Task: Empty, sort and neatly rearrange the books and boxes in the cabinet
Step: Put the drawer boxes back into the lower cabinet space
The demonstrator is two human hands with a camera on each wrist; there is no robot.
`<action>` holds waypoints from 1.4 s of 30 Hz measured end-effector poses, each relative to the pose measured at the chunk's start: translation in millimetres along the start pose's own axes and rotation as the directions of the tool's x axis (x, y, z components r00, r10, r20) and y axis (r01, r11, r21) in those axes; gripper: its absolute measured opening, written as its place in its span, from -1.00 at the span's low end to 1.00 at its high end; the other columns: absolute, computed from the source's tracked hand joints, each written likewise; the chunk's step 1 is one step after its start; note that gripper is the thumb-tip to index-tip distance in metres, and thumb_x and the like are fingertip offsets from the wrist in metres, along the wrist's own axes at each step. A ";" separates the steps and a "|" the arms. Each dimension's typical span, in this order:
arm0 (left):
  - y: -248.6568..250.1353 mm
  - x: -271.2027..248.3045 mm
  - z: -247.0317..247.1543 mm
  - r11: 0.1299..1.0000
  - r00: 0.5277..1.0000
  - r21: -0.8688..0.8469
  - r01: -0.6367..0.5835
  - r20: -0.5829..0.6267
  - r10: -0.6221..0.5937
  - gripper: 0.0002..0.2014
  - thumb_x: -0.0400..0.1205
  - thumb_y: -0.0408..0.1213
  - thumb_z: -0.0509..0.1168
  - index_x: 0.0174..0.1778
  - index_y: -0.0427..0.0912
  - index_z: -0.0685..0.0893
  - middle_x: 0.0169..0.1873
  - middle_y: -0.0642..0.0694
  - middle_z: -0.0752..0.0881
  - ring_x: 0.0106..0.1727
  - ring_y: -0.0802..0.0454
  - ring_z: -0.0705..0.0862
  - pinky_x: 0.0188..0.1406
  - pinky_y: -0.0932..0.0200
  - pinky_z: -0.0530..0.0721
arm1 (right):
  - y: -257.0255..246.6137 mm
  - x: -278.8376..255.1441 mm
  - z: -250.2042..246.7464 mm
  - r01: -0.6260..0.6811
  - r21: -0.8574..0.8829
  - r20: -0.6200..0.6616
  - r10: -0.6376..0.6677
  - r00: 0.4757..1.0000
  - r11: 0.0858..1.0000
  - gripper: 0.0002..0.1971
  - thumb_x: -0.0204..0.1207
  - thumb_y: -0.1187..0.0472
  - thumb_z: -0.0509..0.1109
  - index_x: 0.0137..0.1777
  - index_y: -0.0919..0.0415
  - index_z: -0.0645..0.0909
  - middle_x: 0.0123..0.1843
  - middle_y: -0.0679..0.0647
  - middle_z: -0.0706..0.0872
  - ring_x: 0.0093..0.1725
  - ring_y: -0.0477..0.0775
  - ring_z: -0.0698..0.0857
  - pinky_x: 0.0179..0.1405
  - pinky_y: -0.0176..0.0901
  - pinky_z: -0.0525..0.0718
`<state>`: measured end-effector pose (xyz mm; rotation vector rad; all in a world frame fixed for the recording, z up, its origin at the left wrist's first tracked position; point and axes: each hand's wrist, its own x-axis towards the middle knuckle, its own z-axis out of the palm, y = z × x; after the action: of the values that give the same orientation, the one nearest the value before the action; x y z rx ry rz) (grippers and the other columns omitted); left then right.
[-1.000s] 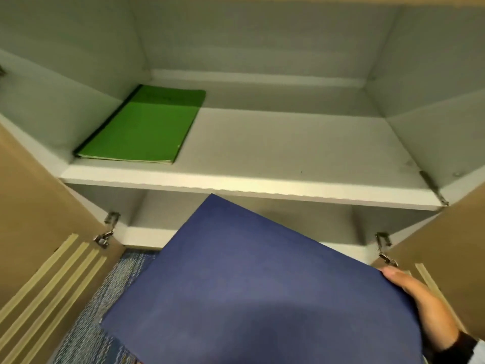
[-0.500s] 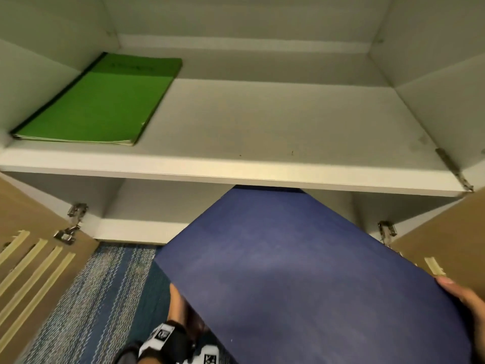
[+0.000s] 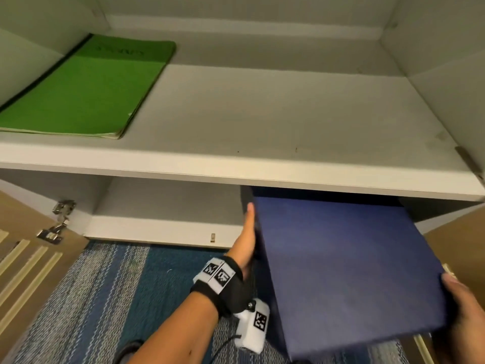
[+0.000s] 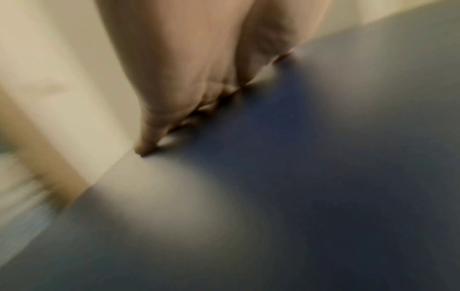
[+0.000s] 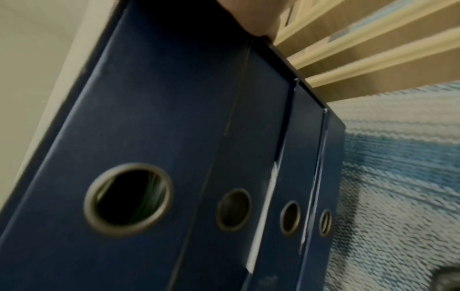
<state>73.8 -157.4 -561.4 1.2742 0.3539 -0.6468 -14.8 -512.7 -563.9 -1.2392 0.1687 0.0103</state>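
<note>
A stack of several dark blue box files (image 3: 341,264) is held on its side between my two hands, its far end under the upper shelf (image 3: 262,114) in the right part of the lower compartment. My left hand (image 3: 246,240) presses flat with straight fingers against the stack's left face; the left wrist view is blurred and shows those fingers (image 4: 186,69) along the blue surface (image 4: 323,157). My right hand (image 3: 462,306) grips the near right corner. The right wrist view shows the spines (image 5: 149,98) with round ring holes. A green book (image 3: 86,88) lies flat at the shelf's left.
The cabinet's brown doors stand open, the left door (image 3: 23,232) with pale strips and a metal hinge (image 3: 59,219), the right door (image 3: 459,248) close beside the files. Blue striped carpet (image 3: 118,285) lies below. The lower compartment's left part (image 3: 162,206) holds nothing visible.
The blue files have swung down and forward, so their far end now goes under the shelf at the right. My left hand has come into view, flat on their left side.
</note>
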 end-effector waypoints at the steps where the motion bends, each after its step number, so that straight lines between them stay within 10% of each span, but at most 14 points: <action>1: 13.6 -3.9 4.8 0.997 0.999 0.079 -0.025 0.035 0.022 0.02 0.27 0.72 -0.04 0.60 0.22 0.34 0.50 0.14 0.52 0.51 0.11 0.49 0.60 -0.16 0.29 | -1.4 -2.5 22.8 -0.140 -0.127 -0.166 0.118 0.979 0.982 -0.48 0.74 -0.06 -0.04 0.65 0.07 0.28 0.63 0.16 0.38 0.57 0.02 0.43 0.56 0.10 0.25; 3: 35.3 -9.9 9.4 0.979 0.994 0.187 -0.080 0.087 0.065 0.15 0.14 0.76 0.04 0.66 0.28 0.14 0.63 0.23 0.27 0.64 0.17 0.25 0.66 -0.15 0.15 | -6.1 1.2 51.5 -0.176 -0.071 -0.473 0.123 0.872 0.982 -0.51 0.60 -0.14 0.27 0.44 0.08 0.58 0.36 0.03 0.70 0.35 0.04 0.67 0.40 0.10 0.48; 6: 46.2 -24.7 7.0 0.962 0.979 0.199 -0.187 0.121 0.165 0.07 0.27 0.62 0.20 0.67 0.21 0.16 0.63 0.27 0.25 0.63 0.28 0.22 0.69 -0.05 0.13 | -12.4 15.0 76.6 -0.196 -0.179 -0.580 0.058 0.813 0.964 -0.13 0.21 -0.53 0.38 0.38 0.07 0.63 0.28 -0.06 0.74 0.29 0.01 0.68 0.42 0.14 0.52; 9: 28.3 -41.9 -1.7 0.921 0.954 0.272 -0.278 0.193 0.231 -0.06 0.49 0.24 0.40 0.69 0.19 0.02 0.47 0.50 0.38 0.52 0.44 0.34 0.65 0.15 0.21 | -26.6 12.1 90.8 -0.278 -0.096 -0.604 0.166 0.779 0.956 -0.43 0.48 -0.42 0.24 0.18 0.04 0.65 0.24 -0.06 0.71 0.16 0.01 0.67 0.26 0.02 0.55; 13: 10.0 -51.4 5.9 0.872 0.960 0.411 -0.265 0.198 0.199 -0.16 0.36 0.46 0.31 0.38 0.78 -0.16 0.31 0.70 0.41 0.50 0.37 0.42 0.59 -0.01 0.36 | -20.9 1.4 98.1 -0.490 0.133 -0.460 0.491 0.739 0.862 -0.45 0.55 -0.29 0.28 0.43 -0.01 0.49 0.37 0.15 0.61 0.18 0.25 0.66 0.07 0.05 0.65; 21: 19.9 -24.1 35.1 0.829 0.959 0.498 -0.256 0.021 0.284 0.10 0.25 0.63 0.17 0.65 0.34 -0.13 0.66 0.15 0.19 0.58 0.00 0.40 0.58 -0.13 0.38 | -26.3 46.0 99.0 -0.284 0.330 -0.495 0.421 0.760 0.900 -0.21 0.43 0.06 0.57 0.57 0.32 0.31 0.39 0.40 0.44 0.32 0.31 0.59 0.06 0.00 0.76; 23: 27.3 -16.5 38.3 0.823 0.958 0.514 -0.241 -0.010 0.286 0.12 0.28 0.62 0.15 0.69 0.18 -0.06 0.63 0.09 0.27 0.54 -0.06 0.47 0.59 -0.12 0.36 | -28.4 60.0 99.2 -0.293 0.320 -0.469 0.420 0.777 0.901 -0.11 0.31 0.07 0.64 0.57 0.33 0.31 0.12 0.30 0.53 0.31 0.28 0.61 -0.06 -0.01 0.82; 26: 38.4 -5.1 40.7 0.825 0.952 0.510 -0.246 -0.034 0.305 0.06 0.25 0.63 0.17 0.57 0.02 0.28 0.45 0.04 0.52 0.40 -0.07 0.59 0.50 -0.14 0.47 | -33.5 79.1 100.4 -0.310 0.292 -0.441 0.414 0.796 0.905 -0.10 0.32 0.06 0.64 0.58 0.33 0.29 0.38 0.38 0.53 0.34 0.29 0.63 -0.16 -0.06 0.83; 31: 52.5 25.1 42.6 0.809 0.946 0.549 -0.208 -0.096 0.308 -0.07 0.18 0.66 0.19 0.25 -0.01 0.50 0.15 -0.13 0.69 0.22 -0.23 0.69 0.27 -0.25 0.65 | -38.8 115.0 97.7 -0.269 0.284 -0.466 0.378 0.800 0.920 -0.43 0.64 0.24 0.36 0.56 0.39 0.25 0.42 0.34 0.48 0.39 0.37 0.58 0.18 0.12 0.72; 37: 86.2 32.9 46.9 0.608 0.965 0.787 -0.101 -0.070 0.251 -0.88 0.77 -0.26 0.07 0.01 -0.15 0.50 -0.10 -0.15 0.55 -0.08 -0.07 0.49 -0.10 0.22 0.31 | -41.7 132.0 100.8 -0.196 0.357 -0.434 0.348 0.831 0.913 -0.66 0.61 0.45 0.31 0.38 0.37 0.50 0.23 0.33 0.68 0.07 0.26 0.73 -0.15 0.20 0.79; 42: 94.4 41.4 42.9 0.479 0.986 0.877 -0.050 -0.034 0.165 -0.75 0.79 -0.31 0.04 -0.20 -0.14 0.48 -0.10 -0.19 0.59 -0.08 -0.05 0.53 0.00 0.18 0.40 | -35.5 144.8 100.1 -0.158 0.415 -0.459 0.356 0.814 0.896 -0.69 0.61 0.48 0.29 0.32 0.25 0.53 0.14 0.28 0.68 0.00 0.22 0.69 -0.28 0.22 0.74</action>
<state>160.4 -194.5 -501.5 2.3327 -0.0140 -0.6620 144.0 -442.2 -518.4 -0.8144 0.7929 -0.1186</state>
